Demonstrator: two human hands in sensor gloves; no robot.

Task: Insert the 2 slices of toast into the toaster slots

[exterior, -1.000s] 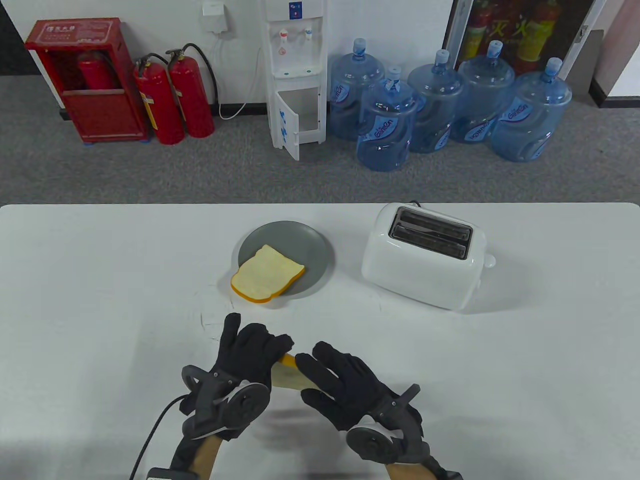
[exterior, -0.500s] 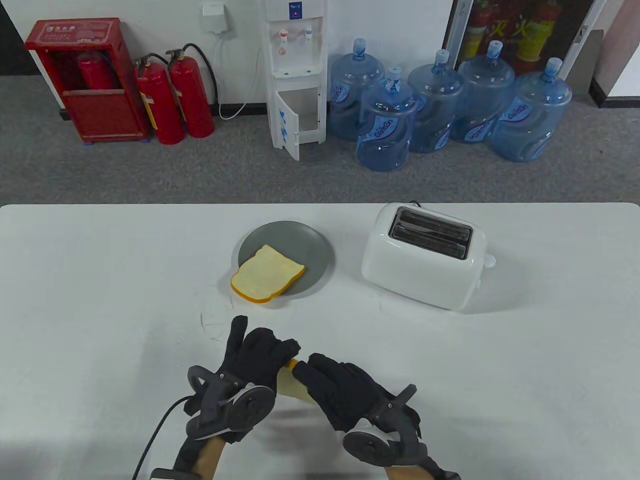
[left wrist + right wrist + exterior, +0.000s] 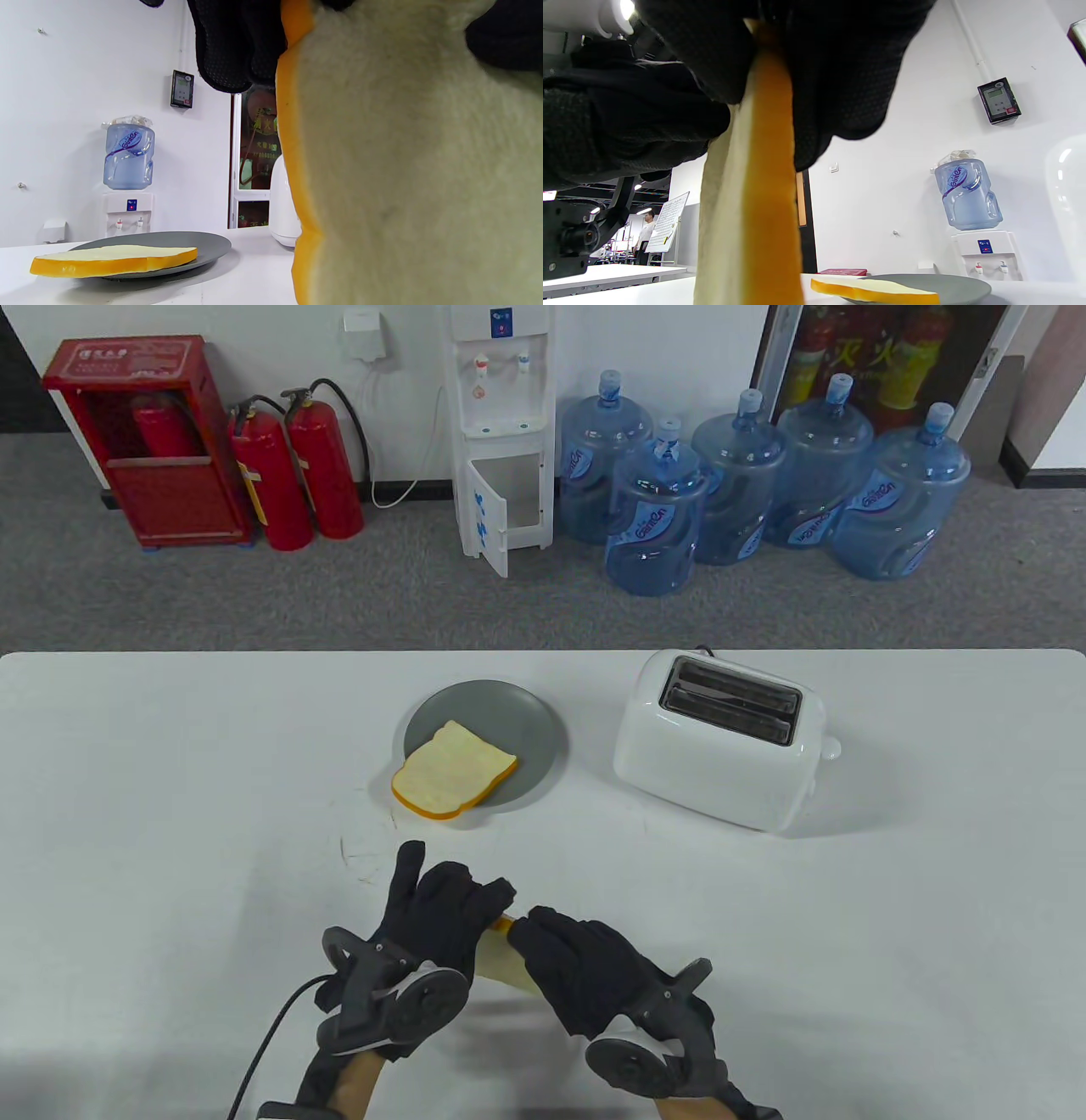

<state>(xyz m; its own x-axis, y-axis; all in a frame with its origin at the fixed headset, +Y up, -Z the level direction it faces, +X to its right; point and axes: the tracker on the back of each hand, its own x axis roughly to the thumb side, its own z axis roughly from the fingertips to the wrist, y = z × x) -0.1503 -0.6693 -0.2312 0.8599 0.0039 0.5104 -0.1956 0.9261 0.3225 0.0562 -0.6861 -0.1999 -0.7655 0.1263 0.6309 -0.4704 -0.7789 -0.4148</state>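
A slice of toast (image 3: 496, 960) with an orange crust stands on edge above the table's near middle, held between both hands. My left hand (image 3: 441, 903) grips its left side and my right hand (image 3: 551, 946) pinches its right edge. Up close the held toast (image 3: 415, 169) fills the left wrist view, and the right wrist view shows the held toast's crust (image 3: 768, 190) edge-on between my fingers. A second slice (image 3: 454, 780) lies flat on the grey plate (image 3: 526, 721), overhanging its near rim. The white toaster (image 3: 721, 742) stands at the right with both slots empty.
The table's far edge runs behind the plate and toaster. Beyond it on the floor stand a water dispenser (image 3: 502, 432), several blue water bottles (image 3: 747, 492) and red fire extinguishers (image 3: 293, 470). A cable (image 3: 263, 1052) trails from my left wrist.
Both hands with the held slice have drifted slightly nearer to me and closed in around it; my right fingers now cover more of the slice. Plate, second slice and toaster have not moved.
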